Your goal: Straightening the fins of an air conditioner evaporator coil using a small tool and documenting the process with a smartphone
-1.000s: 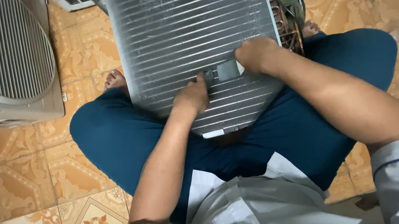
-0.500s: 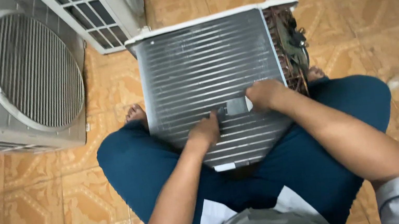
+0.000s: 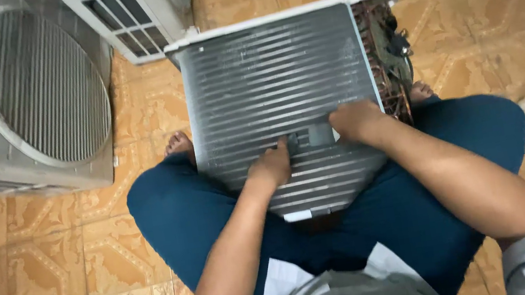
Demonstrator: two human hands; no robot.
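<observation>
Ribbed grey metal coil panel (image 3: 274, 83) fills the lap; its upper face is open above both hands. Copper tubing and wiring (image 3: 387, 52) crowd its right edge. Grey fan-grille unit (image 3: 20, 100) and white louvred casing (image 3: 132, 14) block left and top-left. Orange tiled floor (image 3: 485, 10) is free on the right.

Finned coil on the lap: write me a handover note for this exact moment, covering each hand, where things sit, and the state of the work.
Left hand: on the finned coil, fingertips at a small grey tool.
Right hand: gripping the tool's other end, pressed to the fins.
Coil rests on crossed legs, copper tubing on its right edge. Outdoor fan unit stands at left.
Progress on the fins cannot be judged.
</observation>
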